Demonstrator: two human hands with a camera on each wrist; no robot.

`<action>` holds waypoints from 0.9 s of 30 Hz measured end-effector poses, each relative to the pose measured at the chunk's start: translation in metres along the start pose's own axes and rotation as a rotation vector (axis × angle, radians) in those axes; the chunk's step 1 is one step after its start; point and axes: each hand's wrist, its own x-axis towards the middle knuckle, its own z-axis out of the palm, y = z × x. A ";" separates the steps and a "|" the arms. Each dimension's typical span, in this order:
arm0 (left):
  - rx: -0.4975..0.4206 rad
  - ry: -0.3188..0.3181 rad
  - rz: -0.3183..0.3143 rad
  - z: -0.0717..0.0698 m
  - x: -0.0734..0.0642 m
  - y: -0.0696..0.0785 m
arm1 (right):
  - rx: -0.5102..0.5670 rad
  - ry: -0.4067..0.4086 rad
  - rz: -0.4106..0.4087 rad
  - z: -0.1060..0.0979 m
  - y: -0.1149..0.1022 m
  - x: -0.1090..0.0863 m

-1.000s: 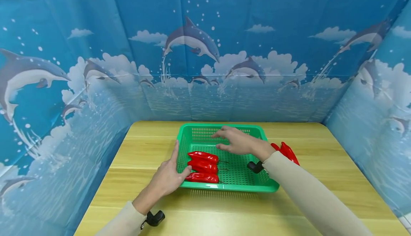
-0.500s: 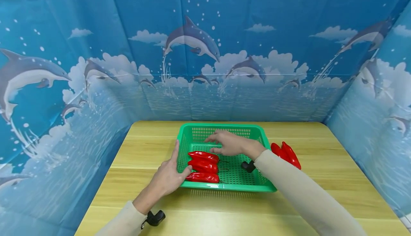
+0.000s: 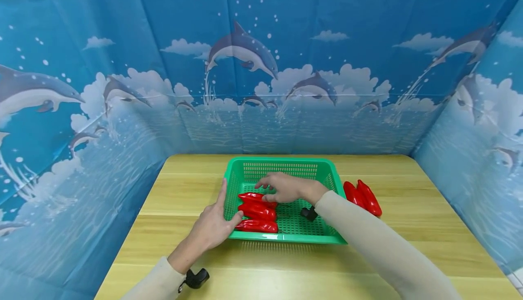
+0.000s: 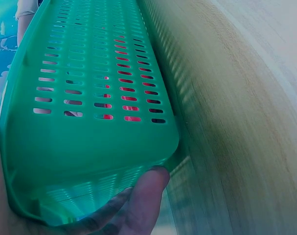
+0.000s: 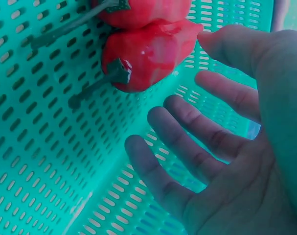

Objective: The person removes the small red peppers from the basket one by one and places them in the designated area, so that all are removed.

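Right wrist view: right fingers (image 5: 182, 142) spread apart; red pepper (image 5: 150, 56) lies just beside the thumb (image 5: 234, 46).

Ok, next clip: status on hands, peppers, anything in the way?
Left hand holds green basket. Right hand, fingers apart, close to far pepper; contact unclear. Three red peppers in basket, two peppers on table. No obstruction seen.

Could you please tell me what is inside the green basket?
In the green basket, three red peppers lie toward the left. The right hand, also inside, hides part of the farthest pepper and of the basket in the head view.
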 end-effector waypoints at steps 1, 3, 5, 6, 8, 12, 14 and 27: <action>0.001 0.002 -0.001 0.000 0.000 0.000 | 0.001 -0.002 0.003 0.000 0.000 0.000; 0.002 0.006 0.002 -0.001 0.000 0.000 | 0.006 -0.004 0.010 0.000 -0.001 0.001; 0.002 0.007 0.003 -0.001 0.000 0.000 | 0.014 -0.008 0.015 0.000 -0.002 0.002; 0.002 0.007 0.003 -0.001 0.000 0.000 | 0.019 -0.009 0.016 0.000 -0.002 0.002; 0.002 0.006 0.003 0.000 0.000 0.000 | 0.032 -0.012 0.014 0.000 -0.002 0.003; 0.003 0.004 0.001 0.000 0.000 0.000 | 0.053 -0.023 0.016 0.002 -0.003 0.004; 0.002 0.004 0.001 0.000 0.000 0.000 | 0.055 -0.029 0.023 0.003 -0.003 0.005; -0.004 -0.001 -0.005 -0.002 0.000 0.001 | 0.044 -0.037 0.021 0.010 -0.001 0.012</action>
